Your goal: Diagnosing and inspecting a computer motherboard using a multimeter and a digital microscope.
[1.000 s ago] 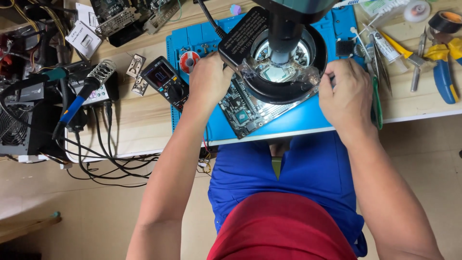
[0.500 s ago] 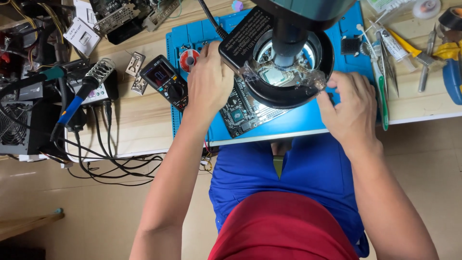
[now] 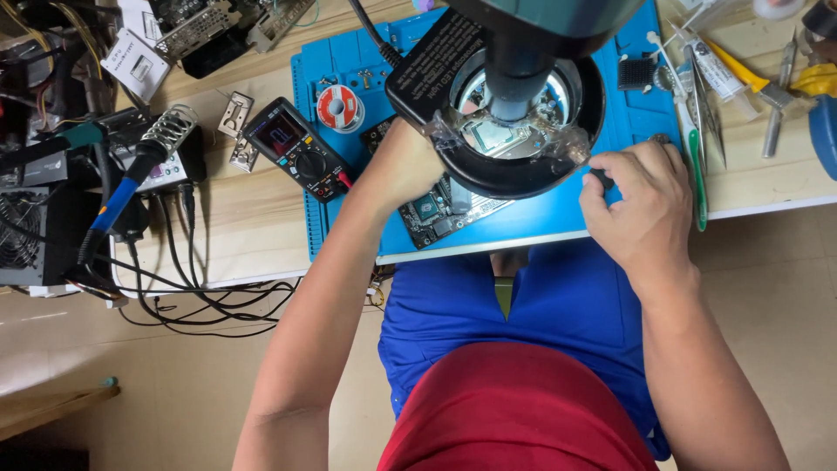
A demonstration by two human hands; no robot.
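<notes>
A green circuit board (image 3: 433, 215) lies on a blue work mat (image 3: 349, 65) beneath a black microscope ring lamp (image 3: 571, 161). My left hand (image 3: 403, 170) rests on the board at the lamp's left edge, its fingers hidden under the lamp. At the lamp's right edge, my right hand (image 3: 643, 199) has its fingers curled. A small dark tool tip (image 3: 600, 179) shows between its thumb and fingers. The rest of that tool is hidden.
A multimeter (image 3: 296, 148) and a solder spool (image 3: 340, 109) sit on the mat's left part. A soldering iron in its stand (image 3: 131, 174) and cables are at far left. Tweezers (image 3: 699, 148), a syringe tube (image 3: 717, 71) and pliers (image 3: 824, 122) lie to the right.
My right hand has slid from the lamp's right rim toward the table's near edge. My left hand has stayed on the board.
</notes>
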